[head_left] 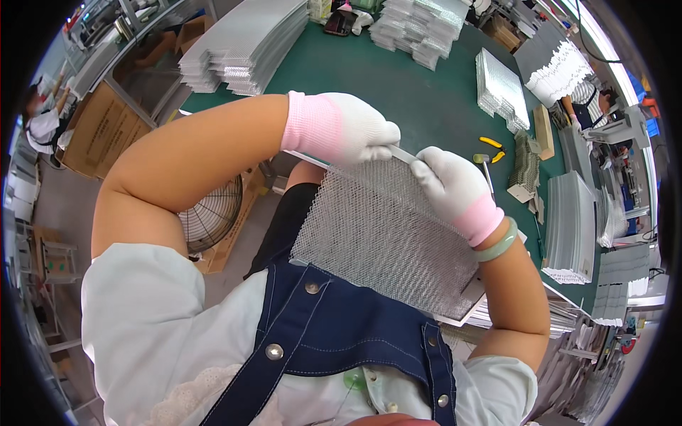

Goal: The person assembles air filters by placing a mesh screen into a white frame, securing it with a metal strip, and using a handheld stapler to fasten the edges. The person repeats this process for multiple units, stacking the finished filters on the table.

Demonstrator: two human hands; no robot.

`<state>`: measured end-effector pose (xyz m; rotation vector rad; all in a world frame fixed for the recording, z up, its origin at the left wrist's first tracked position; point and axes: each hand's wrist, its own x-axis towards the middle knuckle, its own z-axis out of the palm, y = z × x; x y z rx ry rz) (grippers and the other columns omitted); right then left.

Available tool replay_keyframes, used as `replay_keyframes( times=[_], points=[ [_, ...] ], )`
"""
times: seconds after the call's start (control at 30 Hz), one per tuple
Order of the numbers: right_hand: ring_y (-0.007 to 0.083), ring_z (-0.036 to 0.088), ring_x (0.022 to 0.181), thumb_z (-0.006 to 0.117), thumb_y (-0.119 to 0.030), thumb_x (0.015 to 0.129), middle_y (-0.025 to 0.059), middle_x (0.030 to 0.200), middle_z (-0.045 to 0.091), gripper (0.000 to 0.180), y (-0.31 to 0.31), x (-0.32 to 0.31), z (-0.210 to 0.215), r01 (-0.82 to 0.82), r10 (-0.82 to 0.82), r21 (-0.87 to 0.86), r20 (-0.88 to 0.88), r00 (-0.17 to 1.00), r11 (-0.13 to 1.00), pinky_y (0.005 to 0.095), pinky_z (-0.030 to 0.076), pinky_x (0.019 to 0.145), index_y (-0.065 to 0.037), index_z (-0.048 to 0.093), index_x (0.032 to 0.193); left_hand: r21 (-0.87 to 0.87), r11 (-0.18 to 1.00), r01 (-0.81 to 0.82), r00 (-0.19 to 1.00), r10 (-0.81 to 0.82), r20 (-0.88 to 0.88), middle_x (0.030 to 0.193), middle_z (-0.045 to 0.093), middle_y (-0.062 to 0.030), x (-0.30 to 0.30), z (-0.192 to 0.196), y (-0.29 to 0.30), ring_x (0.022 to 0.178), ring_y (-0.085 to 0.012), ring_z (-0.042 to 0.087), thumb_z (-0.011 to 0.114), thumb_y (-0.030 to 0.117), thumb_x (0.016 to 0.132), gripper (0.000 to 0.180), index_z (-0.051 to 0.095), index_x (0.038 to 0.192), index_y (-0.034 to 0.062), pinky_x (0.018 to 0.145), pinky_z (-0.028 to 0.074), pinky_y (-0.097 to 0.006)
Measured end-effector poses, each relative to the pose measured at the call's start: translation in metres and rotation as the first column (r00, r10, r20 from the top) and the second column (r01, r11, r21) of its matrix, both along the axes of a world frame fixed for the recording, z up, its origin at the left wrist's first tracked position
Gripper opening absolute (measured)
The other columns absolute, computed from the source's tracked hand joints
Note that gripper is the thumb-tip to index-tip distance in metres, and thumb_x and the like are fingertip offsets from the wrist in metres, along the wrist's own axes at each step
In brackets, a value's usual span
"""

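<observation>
My left hand point(353, 130), in a white knit glove with a pink cuff, pinches one end of a thin whitish strip point(403, 153). The other end lies between the fingers of my right hand point(450, 186), gloved the same way. Below both hands, a silver expanded-mesh panel point(383, 231) slants from the table edge down to my apron. The strip sits at the panel's far edge; whether it is joined to the mesh I cannot tell. A hammer point(484, 160) and yellow-handled pliers point(495, 148) lie just past my right hand.
On the green table point(355, 74) stand stacks of silver panels point(245, 46) at the back left, more stacks point(420, 28) at the back and a ribbed stack point(570, 227) on the right. Small metal parts point(524, 168) lie beside a wooden block point(543, 133). A floor fan point(212, 213) stands at left.
</observation>
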<state>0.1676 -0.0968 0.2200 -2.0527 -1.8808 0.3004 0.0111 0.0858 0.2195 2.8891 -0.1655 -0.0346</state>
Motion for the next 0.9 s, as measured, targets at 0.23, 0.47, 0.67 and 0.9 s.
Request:
replay_keyframes(
  times=[0.23,0.47,0.67,0.9],
  points=[
    [0.0378,0.063,0.077,0.055,-0.03,0.098,0.0169,0.076,0.061,0.028,0.003,0.0,-0.009,-0.036,0.036,0.012,-0.039,0.999,0.999,0.0453,0.049,0.068,-0.003,0.062,0.089,-0.146,0.98,-0.132,0.978,0.105,-0.179,0.083,0.064,-0.0156,-0.004,0.005,-0.004,0.081,-0.0347,0.064,0.053,0.029,0.098,0.029,0.059,0.103,0.002,0.076,0.05,-0.044],
    [0.0375,0.064,0.078,0.052,-0.033,0.098,0.0169,0.079,0.064,0.031,0.004,0.0,-0.015,-0.022,0.024,-0.125,0.017,1.0,0.992,0.0457,0.05,0.071,-0.003,0.06,0.093,-0.079,0.978,-0.195,0.963,0.176,-0.205,0.08,0.064,-0.0188,-0.007,0.005,-0.02,0.08,-0.0362,0.065,0.053,0.036,0.097,0.034,0.061,0.1,0.0029,0.073,0.05,-0.045],
    [0.0393,0.064,0.079,0.053,-0.034,0.098,0.0184,0.078,0.064,0.031,0.004,0.002,-0.019,-0.046,0.033,-0.171,-0.081,0.996,0.984,0.0463,0.049,0.071,-0.004,0.059,0.092,-0.163,0.968,-0.189,0.962,0.149,-0.231,0.083,0.066,-0.0194,-0.006,-0.006,-0.012,0.082,-0.0362,0.066,0.056,0.044,0.095,0.043,0.063,0.103,0.0022,0.076,0.051,-0.044],
    [0.0148,0.055,0.071,0.058,-0.029,0.098,0.0055,0.074,0.059,0.03,-0.014,0.051,-0.034,0.202,-0.286,-0.236,-0.41,0.866,0.951,0.031,0.045,0.068,0.0,0.065,0.101,-0.113,0.945,-0.308,0.877,0.328,0.35,0.097,0.066,-0.0176,-0.048,0.009,-0.021,0.093,-0.0372,0.063,0.068,0.036,0.086,0.042,0.065,0.108,0.0,0.085,0.051,-0.04]
  ],
)
